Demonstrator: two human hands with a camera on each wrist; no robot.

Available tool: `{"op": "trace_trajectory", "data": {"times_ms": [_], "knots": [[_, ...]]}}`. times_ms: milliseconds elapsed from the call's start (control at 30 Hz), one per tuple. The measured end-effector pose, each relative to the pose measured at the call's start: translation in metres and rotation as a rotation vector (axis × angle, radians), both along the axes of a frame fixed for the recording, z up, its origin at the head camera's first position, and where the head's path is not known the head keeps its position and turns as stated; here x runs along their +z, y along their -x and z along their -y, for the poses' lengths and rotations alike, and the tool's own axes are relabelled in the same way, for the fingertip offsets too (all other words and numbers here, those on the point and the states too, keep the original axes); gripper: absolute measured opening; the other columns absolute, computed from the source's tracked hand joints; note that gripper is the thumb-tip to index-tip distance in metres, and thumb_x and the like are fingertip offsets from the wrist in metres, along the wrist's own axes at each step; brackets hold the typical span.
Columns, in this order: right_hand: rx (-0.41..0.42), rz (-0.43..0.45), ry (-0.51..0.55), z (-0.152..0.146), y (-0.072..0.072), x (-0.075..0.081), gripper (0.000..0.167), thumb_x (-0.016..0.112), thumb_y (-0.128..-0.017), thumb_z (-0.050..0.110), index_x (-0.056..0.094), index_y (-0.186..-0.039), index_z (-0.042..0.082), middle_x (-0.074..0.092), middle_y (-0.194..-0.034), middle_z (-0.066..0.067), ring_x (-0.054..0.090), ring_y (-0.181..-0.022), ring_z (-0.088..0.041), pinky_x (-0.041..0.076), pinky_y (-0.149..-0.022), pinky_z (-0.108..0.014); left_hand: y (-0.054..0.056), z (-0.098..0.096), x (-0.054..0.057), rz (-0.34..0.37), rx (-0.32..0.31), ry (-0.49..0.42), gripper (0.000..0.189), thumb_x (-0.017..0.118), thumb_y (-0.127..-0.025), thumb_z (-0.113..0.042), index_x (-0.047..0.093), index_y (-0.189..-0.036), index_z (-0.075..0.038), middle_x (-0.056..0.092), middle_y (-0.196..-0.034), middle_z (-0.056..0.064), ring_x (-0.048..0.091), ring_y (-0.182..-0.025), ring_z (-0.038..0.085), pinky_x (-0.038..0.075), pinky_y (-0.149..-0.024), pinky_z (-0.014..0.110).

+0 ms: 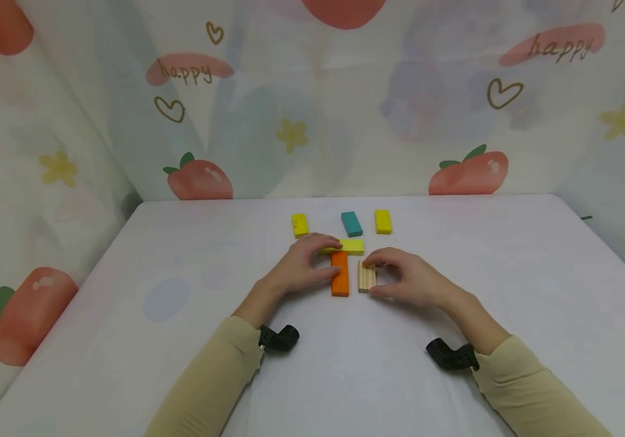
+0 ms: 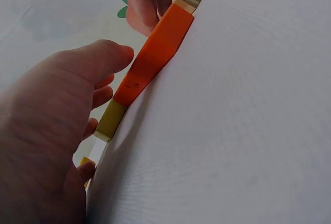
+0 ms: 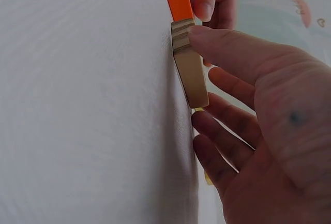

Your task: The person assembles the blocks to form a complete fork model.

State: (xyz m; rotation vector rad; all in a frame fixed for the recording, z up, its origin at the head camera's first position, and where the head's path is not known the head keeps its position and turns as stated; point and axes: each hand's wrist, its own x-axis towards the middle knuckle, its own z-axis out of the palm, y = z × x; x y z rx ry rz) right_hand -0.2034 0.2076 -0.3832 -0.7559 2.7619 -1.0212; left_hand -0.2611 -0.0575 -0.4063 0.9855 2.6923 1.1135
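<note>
An orange wooden block [image 1: 340, 280] lies lengthwise in front of a crosswise yellow block [image 1: 352, 246], its far end meeting that block. My left hand [image 1: 312, 264] is spread around the left of both, fingers over the yellow block's left end and thumb beside the orange one. Whether the left fingertips touch the blocks is hard to tell. Just right of the orange block sits a plain wood-grain block [image 1: 367, 278]. My right hand [image 1: 408, 279] pinches it, thumb at its near end, index finger at its far end. The right wrist view shows the thumb on the striped grain [image 3: 182, 35].
Behind the hands lie a small yellow block [image 1: 300, 225], a teal block [image 1: 352, 224] and another yellow block [image 1: 383, 221]. Printed cloth hangs behind the white table [image 1: 345, 376]. Black wrist cameras [image 1: 280, 338] stick out inward from both sleeves.
</note>
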Motion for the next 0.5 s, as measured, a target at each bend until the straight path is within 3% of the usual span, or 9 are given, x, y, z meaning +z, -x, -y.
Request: {"op": "trace_trajectory", "data": {"times_ms": [200, 500], "knots": [[0.012, -0.016, -0.004, -0.0002, 0.0015, 0.0001, 0.042, 0.082, -0.088, 0.021, 0.067, -0.126, 0.01, 0.065, -0.13, -0.006, 0.058, -0.116, -0.027, 0.048, -0.104, -0.054, 0.0004, -0.0008, 0.0003, -0.01, 0.016, 0.037, 0.046, 0.074, -0.094, -0.031, 0.064, -0.136, -0.016, 0.06, -0.143, -0.002, 0.038, -0.147, 0.022, 0.025, -0.125, 0.045], [0.006, -0.003, -0.01, -0.0001, -0.0003, 0.0004, 0.042, 0.082, -0.088, 0.021, 0.067, -0.126, 0.01, 0.064, -0.131, -0.007, 0.058, -0.12, -0.03, 0.048, -0.105, -0.054, -0.0007, -0.0014, -0.0007, -0.022, -0.001, 0.027, 0.044, 0.075, -0.093, -0.029, 0.067, -0.133, -0.014, 0.061, -0.14, 0.0, 0.048, -0.138, 0.019, 0.033, -0.121, 0.04]]}}
